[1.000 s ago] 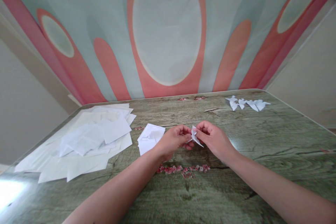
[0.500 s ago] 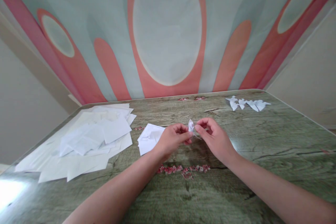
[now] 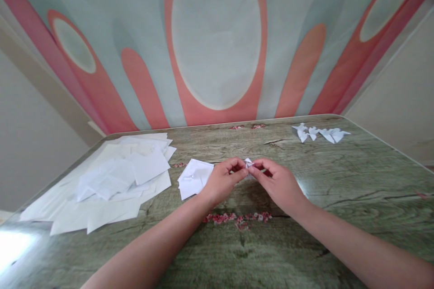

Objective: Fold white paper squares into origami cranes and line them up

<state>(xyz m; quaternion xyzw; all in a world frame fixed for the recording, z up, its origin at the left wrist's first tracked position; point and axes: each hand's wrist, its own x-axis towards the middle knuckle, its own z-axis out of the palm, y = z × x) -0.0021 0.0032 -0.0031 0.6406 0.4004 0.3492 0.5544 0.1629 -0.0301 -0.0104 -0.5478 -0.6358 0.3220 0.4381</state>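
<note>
Pinching folded white paper (image 3: 248, 162), left hand (image 3: 223, 180) and right hand (image 3: 278, 184) met between side edges of the green-brown wood-grained worktop (image 3: 257, 253).

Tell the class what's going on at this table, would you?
A person is holding a small folded white paper between the left hand and the right hand, above the table. Some loose white paper lies just left of the hands, with a larger spread of sheets farther left. Several folded paper shapes lie at the far right.
</note>
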